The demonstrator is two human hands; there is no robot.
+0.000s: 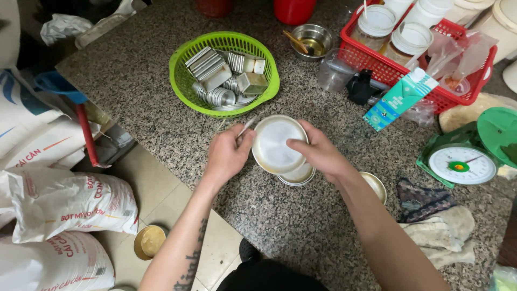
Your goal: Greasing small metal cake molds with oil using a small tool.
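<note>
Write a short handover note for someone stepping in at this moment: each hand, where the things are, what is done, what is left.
Left hand: holds a thin brush at the rim of the top tin.
Right hand: grips that tin, tilted over a stack of like tins on the counter.
Nearby: oil bowl, green basket of moulds, one tin by the right forearm, scale.
Done: cannot tell how many tins are coated.
Left: likely the stack below.
</note>
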